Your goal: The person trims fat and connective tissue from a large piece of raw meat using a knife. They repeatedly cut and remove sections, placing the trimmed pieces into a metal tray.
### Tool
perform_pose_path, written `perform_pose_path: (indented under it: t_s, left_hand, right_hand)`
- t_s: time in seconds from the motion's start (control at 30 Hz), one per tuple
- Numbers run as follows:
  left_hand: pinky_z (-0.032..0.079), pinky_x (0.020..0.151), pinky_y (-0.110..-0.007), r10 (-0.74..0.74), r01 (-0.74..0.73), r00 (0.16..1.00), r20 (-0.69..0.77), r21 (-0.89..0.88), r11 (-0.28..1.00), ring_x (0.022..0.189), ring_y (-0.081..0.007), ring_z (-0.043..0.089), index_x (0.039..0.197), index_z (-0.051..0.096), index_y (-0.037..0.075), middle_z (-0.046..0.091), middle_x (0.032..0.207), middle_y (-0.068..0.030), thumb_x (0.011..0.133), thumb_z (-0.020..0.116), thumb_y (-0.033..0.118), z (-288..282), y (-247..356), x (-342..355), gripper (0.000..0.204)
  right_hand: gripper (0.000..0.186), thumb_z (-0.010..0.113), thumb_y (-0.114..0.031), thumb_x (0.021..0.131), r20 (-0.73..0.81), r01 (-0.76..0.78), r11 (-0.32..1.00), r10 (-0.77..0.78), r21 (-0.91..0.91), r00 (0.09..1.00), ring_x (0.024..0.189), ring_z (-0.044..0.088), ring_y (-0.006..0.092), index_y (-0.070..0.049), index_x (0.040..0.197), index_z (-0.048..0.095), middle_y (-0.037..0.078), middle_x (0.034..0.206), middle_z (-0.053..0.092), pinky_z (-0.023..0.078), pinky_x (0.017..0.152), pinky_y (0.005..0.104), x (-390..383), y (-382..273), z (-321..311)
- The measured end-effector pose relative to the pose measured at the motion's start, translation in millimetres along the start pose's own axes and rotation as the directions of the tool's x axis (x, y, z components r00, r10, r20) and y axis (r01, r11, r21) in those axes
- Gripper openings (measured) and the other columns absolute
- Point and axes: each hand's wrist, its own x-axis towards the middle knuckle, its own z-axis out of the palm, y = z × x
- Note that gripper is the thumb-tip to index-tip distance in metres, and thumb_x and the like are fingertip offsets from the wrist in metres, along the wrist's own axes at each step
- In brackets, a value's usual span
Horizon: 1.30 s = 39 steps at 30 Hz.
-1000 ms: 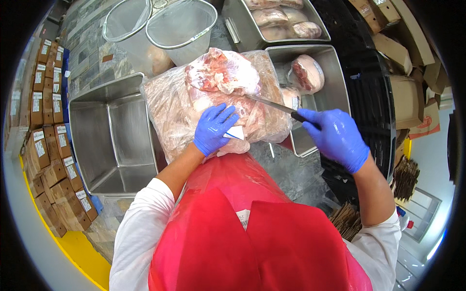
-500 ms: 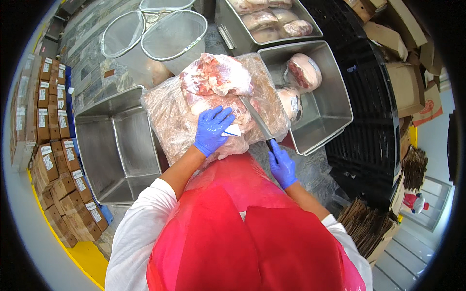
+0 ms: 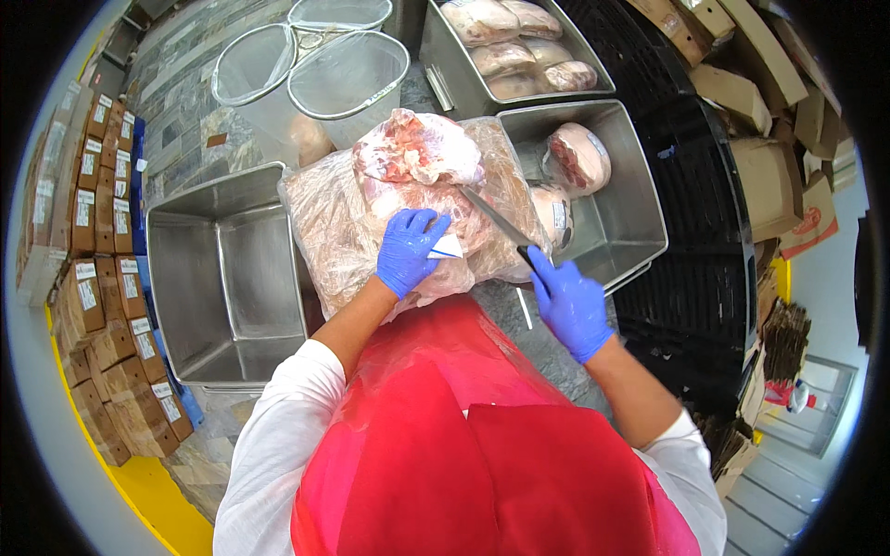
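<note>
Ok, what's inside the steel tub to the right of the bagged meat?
The steel tub holds one wrapped meat cut and a second against its left wall. The bagged meat and knife cover its near-left corner.

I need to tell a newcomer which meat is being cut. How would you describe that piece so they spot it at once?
Find the empty steel tub on the left; just right of it lies the bagged meat pile. The left hand presses it and the knife rests on it, unlike pieces inside tubs.

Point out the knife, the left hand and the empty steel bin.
knife (image 3: 493, 218), head view, mid-blade.
left hand (image 3: 408, 252), head view, back of the blue glove.
empty steel bin (image 3: 255, 278), head view, bare inner floor.
</note>
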Motion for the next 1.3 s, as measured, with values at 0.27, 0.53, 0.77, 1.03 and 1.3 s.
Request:
perform_pose_path:
  t_s: [0.27,0.53,0.77,1.03,1.3]
  left_hand:
    - [0.047,0.097,-0.044,-0.045,0.044,0.998,-0.045,-0.011,0.999,0.107,-0.0300,0.058,0.128,0.068,0.014,0.062,0.118,-0.0070,0.075,0.077,0.025,7,7,-11,0.055]
    - [0.048,0.097,-0.045,0.061,-0.061,0.997,-0.043,0.014,0.998,0.106,-0.0306,0.059,0.127,0.070,0.015,0.064,0.120,-0.0067,0.071,0.076,0.021,6,-6,-14,0.057]
    - [0.047,0.101,-0.047,0.024,-0.025,0.999,0.021,0.029,0.999,0.112,-0.0335,0.060,0.128,0.070,0.015,0.065,0.125,-0.0086,0.070,0.076,0.016,-19,-19,-25,0.058]
    - [0.044,0.107,-0.050,-0.306,0.261,0.925,-0.225,-0.210,0.942,0.121,-0.0407,0.058,0.131,0.066,0.006,0.063,0.130,-0.0184,0.083,0.066,0.006,-19,-6,-12,0.048]
    - [0.045,0.106,-0.052,-0.723,0.702,0.648,-0.238,-0.180,0.689,0.124,-0.0476,0.057,0.150,0.049,0.002,0.057,0.139,-0.0283,0.095,0.060,0.017,7,-62,8,0.058]
  right_hand:
    - [0.023,0.069,-0.026,0.088,0.436,0.385,0.916,-0.303,-0.112,0.847,0.073,0.074,0.0316,-0.006,0.094,0.080,0.021,0.087,0.075,0.058,0.068,0.0429,233,-15,-115]
    - [0.035,0.082,-0.039,0.080,0.790,0.226,0.971,-0.076,-0.081,0.609,0.066,0.067,0.0191,-0.007,0.092,0.081,0.008,0.079,0.075,0.053,0.062,0.0371,362,-15,-131]
    - [0.028,0.070,-0.034,0.093,0.213,0.420,0.906,-0.403,-0.042,0.890,0.086,0.073,0.0370,-0.010,0.104,0.078,0.016,0.090,0.075,0.058,0.079,0.0496,172,35,-91]
    - [0.033,0.071,-0.032,0.094,-0.033,-0.083,0.982,0.090,0.170,0.995,0.066,0.066,0.0327,-0.027,0.127,0.073,0.012,0.081,0.063,0.054,0.062,0.0443,-14,63,-17]
    - [0.033,0.068,-0.028,0.096,-0.015,-0.108,0.987,0.111,0.121,0.994,0.066,0.067,0.0309,-0.027,0.128,0.071,0.011,0.082,0.062,0.053,0.058,0.0426,-11,50,-27]
